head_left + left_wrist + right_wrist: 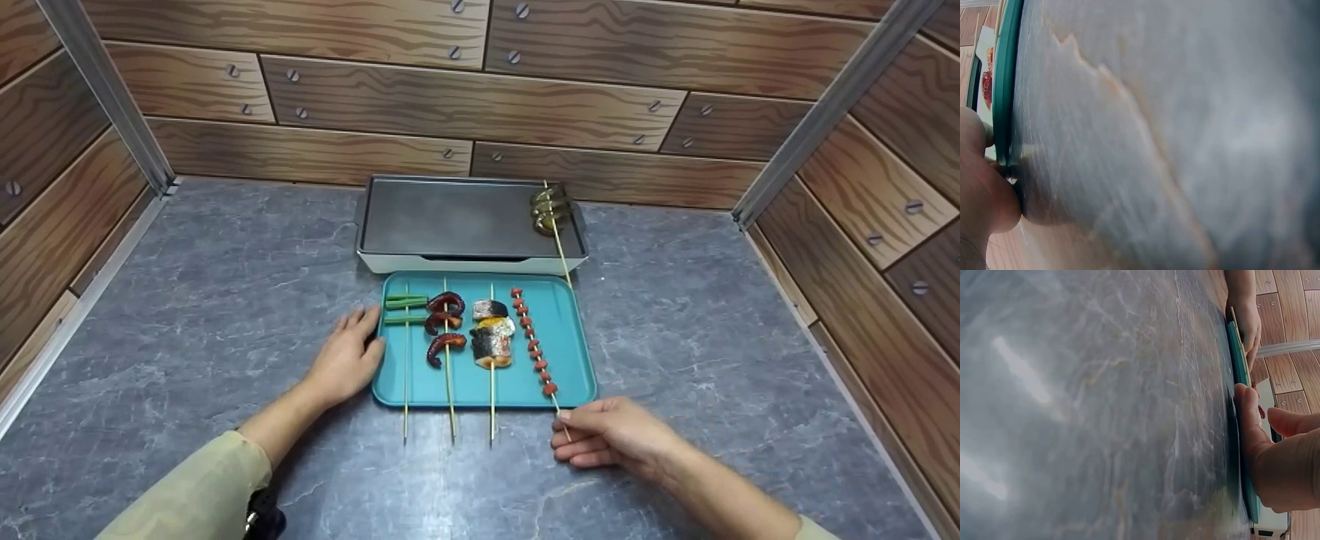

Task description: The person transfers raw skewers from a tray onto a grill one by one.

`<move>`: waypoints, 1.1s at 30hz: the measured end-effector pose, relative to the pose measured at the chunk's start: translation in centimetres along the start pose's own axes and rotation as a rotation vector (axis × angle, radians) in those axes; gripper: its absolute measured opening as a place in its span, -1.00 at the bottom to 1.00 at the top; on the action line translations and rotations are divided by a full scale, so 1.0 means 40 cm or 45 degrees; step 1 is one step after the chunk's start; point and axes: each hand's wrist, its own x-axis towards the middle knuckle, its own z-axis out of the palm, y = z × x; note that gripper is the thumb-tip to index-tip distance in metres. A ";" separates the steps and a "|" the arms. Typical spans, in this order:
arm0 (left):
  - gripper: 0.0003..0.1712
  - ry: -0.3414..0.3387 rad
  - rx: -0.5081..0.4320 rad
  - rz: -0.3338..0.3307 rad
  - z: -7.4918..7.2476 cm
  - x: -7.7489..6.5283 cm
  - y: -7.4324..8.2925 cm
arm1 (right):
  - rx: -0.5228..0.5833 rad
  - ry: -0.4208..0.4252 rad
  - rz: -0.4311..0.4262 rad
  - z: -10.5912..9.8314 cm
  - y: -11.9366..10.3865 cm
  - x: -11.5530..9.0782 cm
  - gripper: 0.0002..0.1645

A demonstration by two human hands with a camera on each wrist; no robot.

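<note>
At the tray's lower right corner my right hand [619,436] pinches the handle end of a skewer of small red pieces [533,346]; the pieces lie over the teal tray [574,345]. My left hand [346,361] rests against the tray's left edge, fingers extended. Between the hands, three more skewers lie on the tray: green stalks [407,302], curled dark-red octopus tentacles [446,340] and silver-skinned fish chunks [491,345] with a yellow piece. In the left wrist view, the tray rim [1006,84] meets the hand.
Behind the tray stands a griddle [450,217] with a dark flat plate. A skewer of dark greenish-brown pieces [550,210] lies on its right end, its stick reaching over the tray's corner. Wood-patterned panels [375,94] surround the grey marbled table [247,300].
</note>
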 end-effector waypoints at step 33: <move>-0.33 0.012 -0.002 0.011 0.006 0.000 -0.005 | 0.086 -0.065 -0.080 0.018 -0.001 -0.004 -0.68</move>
